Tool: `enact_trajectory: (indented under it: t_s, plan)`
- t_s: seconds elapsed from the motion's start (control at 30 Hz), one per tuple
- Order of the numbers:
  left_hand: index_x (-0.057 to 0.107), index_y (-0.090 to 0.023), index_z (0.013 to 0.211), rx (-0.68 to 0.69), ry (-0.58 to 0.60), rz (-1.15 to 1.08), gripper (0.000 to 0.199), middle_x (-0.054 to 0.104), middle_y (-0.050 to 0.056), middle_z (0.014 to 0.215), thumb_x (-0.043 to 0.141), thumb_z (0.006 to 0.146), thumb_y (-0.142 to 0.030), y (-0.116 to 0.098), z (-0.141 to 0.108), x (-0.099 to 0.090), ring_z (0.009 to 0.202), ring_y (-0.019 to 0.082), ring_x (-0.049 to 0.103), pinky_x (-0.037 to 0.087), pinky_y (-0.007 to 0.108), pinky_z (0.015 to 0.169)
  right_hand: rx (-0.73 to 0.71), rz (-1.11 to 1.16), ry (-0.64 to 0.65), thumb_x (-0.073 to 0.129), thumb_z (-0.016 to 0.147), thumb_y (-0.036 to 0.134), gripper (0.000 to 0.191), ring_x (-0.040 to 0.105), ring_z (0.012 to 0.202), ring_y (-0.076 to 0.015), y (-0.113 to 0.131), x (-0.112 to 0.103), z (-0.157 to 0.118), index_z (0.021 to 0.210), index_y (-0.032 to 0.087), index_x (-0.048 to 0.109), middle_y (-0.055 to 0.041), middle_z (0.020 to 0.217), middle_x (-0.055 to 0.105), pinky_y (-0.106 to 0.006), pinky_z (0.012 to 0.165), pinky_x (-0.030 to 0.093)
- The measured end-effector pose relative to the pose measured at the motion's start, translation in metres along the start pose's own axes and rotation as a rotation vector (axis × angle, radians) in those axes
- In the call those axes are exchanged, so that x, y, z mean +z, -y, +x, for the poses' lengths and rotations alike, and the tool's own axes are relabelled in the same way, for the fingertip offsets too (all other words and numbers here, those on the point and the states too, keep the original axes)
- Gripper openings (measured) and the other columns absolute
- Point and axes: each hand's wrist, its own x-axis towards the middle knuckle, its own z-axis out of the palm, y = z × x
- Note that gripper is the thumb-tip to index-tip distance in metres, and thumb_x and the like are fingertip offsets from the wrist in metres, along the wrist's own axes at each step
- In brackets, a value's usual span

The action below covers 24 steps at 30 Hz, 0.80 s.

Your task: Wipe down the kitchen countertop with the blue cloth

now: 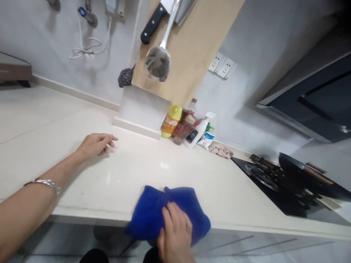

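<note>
A blue cloth (149,212) lies at the front edge of the white countertop (131,164), partly hanging over it. On top of the cloth is my right hand (177,228), its fingers together and bent, pressing and gripping the fabric. My left hand (97,144) hovers over or rests on the counter at the left, fingers loosely curled and partly apart, with nothing in it. A silver bracelet circles the left wrist.
Along the wall stand a yellow bottle (171,121), a white spray bottle (199,130) and a crumpled rag (221,150). A black stove (263,177) with a wok (309,175) is at the right. A ladle (158,62) and knife (154,25) hang above.
</note>
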Motion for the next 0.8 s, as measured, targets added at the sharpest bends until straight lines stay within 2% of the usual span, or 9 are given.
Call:
enact_trajectory:
  t_s: [0.13, 0.23, 0.3, 0.43, 0.53, 0.67, 0.8]
  plan:
    - [0.068, -0.013, 0.102, 0.033, 0.104, 0.041, 0.047, 0.068, 0.006, 0.086, 0.045, 0.083, -0.05, 0.011, 0.008, 0.007, 0.056, 0.01, 0.053, 0.044, 0.025, 0.057, -0.103, 0.059, 0.047, 0.046, 0.076, 0.011, 0.05, 0.05, 0.122, -0.0324, 0.024, 0.004, 0.022, 0.125, 0.008, 0.054, -0.0165, 0.124, 0.059, -0.045, 0.093, 0.045]
    - [0.072, -0.017, 0.091, 0.046, 0.158, 0.152, 0.044, 0.069, 0.004, 0.077, 0.046, 0.082, -0.052, 0.015, 0.012, 0.009, 0.058, 0.012, 0.054, 0.042, 0.026, 0.059, -0.162, 0.118, 0.093, 0.046, 0.08, 0.014, 0.046, 0.045, 0.128, -0.0342, 0.046, 0.012, 0.039, 0.125, 0.005, 0.054, -0.0174, 0.128, 0.058, -0.045, 0.097, 0.045]
    - [0.073, -0.019, 0.093, 0.032, 0.183, 0.212, 0.044, 0.07, 0.003, 0.078, 0.046, 0.081, -0.053, 0.017, 0.014, 0.008, 0.062, 0.013, 0.055, 0.041, 0.026, 0.061, -0.19, 0.154, 0.113, 0.045, 0.084, 0.019, 0.046, 0.042, 0.129, -0.0367, 0.062, 0.018, 0.053, 0.126, 0.003, 0.053, -0.0191, 0.13, 0.056, -0.047, 0.099, 0.044]
    - [0.07, -0.018, 0.1, 0.029, 0.223, 0.207, 0.048, 0.071, 0.001, 0.09, 0.045, 0.081, -0.054, 0.023, 0.021, 0.003, 0.065, 0.012, 0.055, 0.043, 0.025, 0.067, -0.307, 0.173, 0.262, 0.044, 0.091, 0.031, 0.056, 0.039, 0.131, -0.0379, 0.09, 0.023, 0.089, 0.136, -0.002, 0.042, -0.0228, 0.137, 0.047, -0.046, 0.104, 0.042]
    - [0.068, -0.017, 0.105, 0.026, 0.239, 0.166, 0.051, 0.07, 0.001, 0.09, 0.046, 0.08, -0.056, 0.029, 0.025, -0.001, 0.066, 0.012, 0.054, 0.045, 0.025, 0.069, -0.294, 0.205, 0.333, 0.039, 0.094, 0.034, 0.057, 0.039, 0.131, -0.0364, 0.102, 0.019, 0.113, 0.137, -0.004, 0.039, -0.023, 0.14, 0.044, -0.046, 0.106, 0.04]
    - [0.065, -0.019, 0.112, 0.001, 0.223, 0.125, 0.054, 0.069, 0.0, 0.092, 0.046, 0.079, -0.056, 0.034, 0.025, -0.004, 0.075, 0.013, 0.056, 0.046, 0.023, 0.072, -0.254, 0.255, 0.438, 0.039, 0.096, 0.044, 0.058, 0.034, 0.134, -0.0334, 0.094, 0.01, 0.122, 0.139, 0.005, 0.039, -0.0161, 0.146, 0.039, -0.048, 0.107, 0.039]
    - [0.066, -0.026, 0.11, -0.003, 0.177, 0.218, 0.057, 0.071, -0.003, 0.091, 0.039, 0.078, -0.065, 0.042, 0.028, -0.007, 0.081, 0.015, 0.059, 0.047, 0.025, 0.079, -0.192, 0.281, 0.547, 0.041, 0.097, 0.05, 0.062, 0.025, 0.139, -0.0279, 0.054, 0.001, 0.111, 0.145, 0.013, 0.031, -0.0091, 0.151, 0.033, -0.046, 0.111, 0.034]
